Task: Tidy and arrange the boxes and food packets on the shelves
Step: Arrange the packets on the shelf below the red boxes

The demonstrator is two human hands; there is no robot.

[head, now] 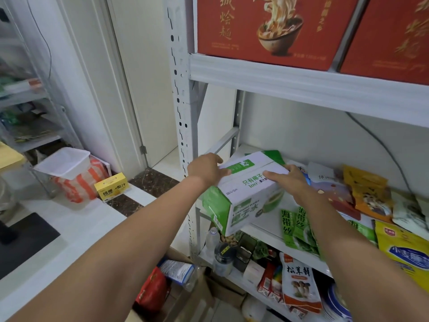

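While my left hand [205, 169] and right hand [287, 180] clasp the coconut water carton [246, 194] mid-frame, I judge it heavy, stiff; opposite edges suit.

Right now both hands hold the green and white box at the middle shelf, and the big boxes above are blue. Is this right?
Not quite. The head view shows the big boxes above are red, not blue. The rest holds: the left hand and right hand hold the green and white box at the middle shelf.

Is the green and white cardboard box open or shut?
Shut: the box shows flat, closed top flaps between left hand and right hand.
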